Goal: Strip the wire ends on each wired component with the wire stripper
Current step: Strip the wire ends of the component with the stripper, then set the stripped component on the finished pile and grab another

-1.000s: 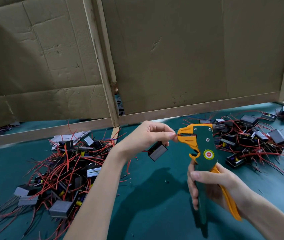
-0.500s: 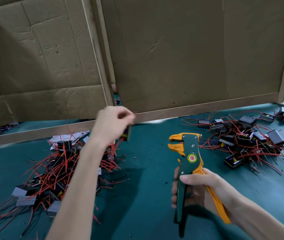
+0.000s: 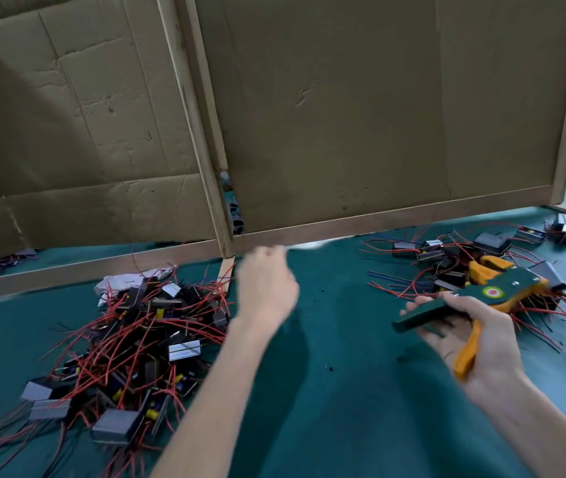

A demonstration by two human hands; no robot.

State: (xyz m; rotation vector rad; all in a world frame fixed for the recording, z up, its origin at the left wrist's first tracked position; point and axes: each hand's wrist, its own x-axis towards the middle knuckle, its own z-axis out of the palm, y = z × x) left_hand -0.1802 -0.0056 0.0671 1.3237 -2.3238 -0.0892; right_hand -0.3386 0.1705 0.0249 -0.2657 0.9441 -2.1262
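Head view is looking down on a worktop (image 3: 343, 391) covered in teal cloth. Two tall cardboard panels (image 3: 343, 115) in wooden frames (image 3: 378, 220) are standing along its far edge and filling the upper part of the picture.

On the left, a big tangled pile of wired components (image 3: 143, 336) is lying on the cloth: small dark and grey blocks with red and black leads sticking out in every direction. A crumpled white item (image 3: 123, 282) is sitting at its far edge. A smaller heap of wired components (image 3: 447, 257) is spreading across the far right of the worktop.

The left hand (image 3: 266, 288) is hovering between the two piles, just beside the far right edge of the big pile, with its back turned to the camera. It is blurring, and I cannot tell whether its fingers are closing on anything.

The right hand (image 3: 495, 339) is gripping the wire stripper (image 3: 492, 293) by its handles, palm turned up, fingers wrapping over the dark green handle while the orange handle is crossing the palm. The tool is lying nearly flat in the hand, its orange head pointing away and to the right, over the near edge of the smaller heap. The stripper is staying well apart from the left hand, with bare teal cloth lying between them.
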